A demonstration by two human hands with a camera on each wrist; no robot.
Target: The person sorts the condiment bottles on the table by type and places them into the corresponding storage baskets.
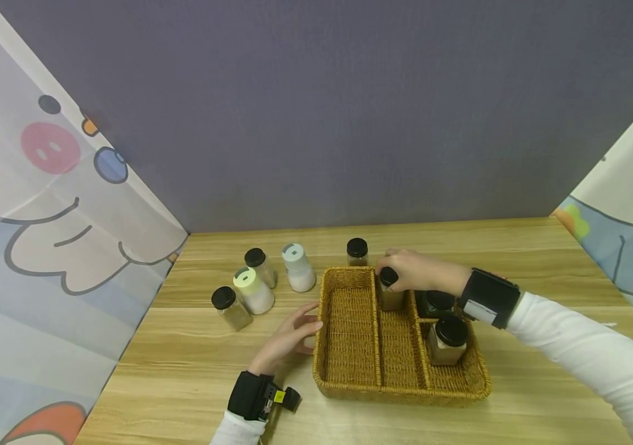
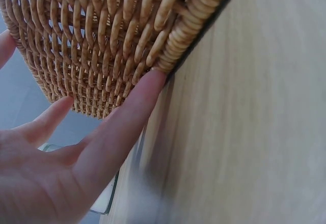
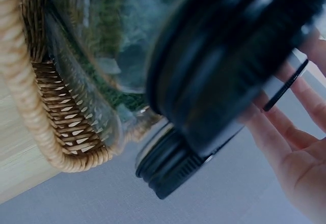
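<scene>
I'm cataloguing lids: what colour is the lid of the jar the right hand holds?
Black; the lid shows best in the head view.

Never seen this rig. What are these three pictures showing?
No machine here: a person works bare-handed, with one camera on the head and one on each wrist. The wide picture is the head camera looking forward and down; the close-ups come from the left and right wrists.

On the wooden table stands a wicker basket split into compartments. The left hand touches the basket's left side. The right hand holds a black-lidded jar near its lid, at the back of the middle compartment. In the right-hand compartments sit a jar with green contents and, nearer the person, a second jar. Outside the basket, two loose jars and two pale-topped containers are to the left, and another jar stands behind.
</scene>
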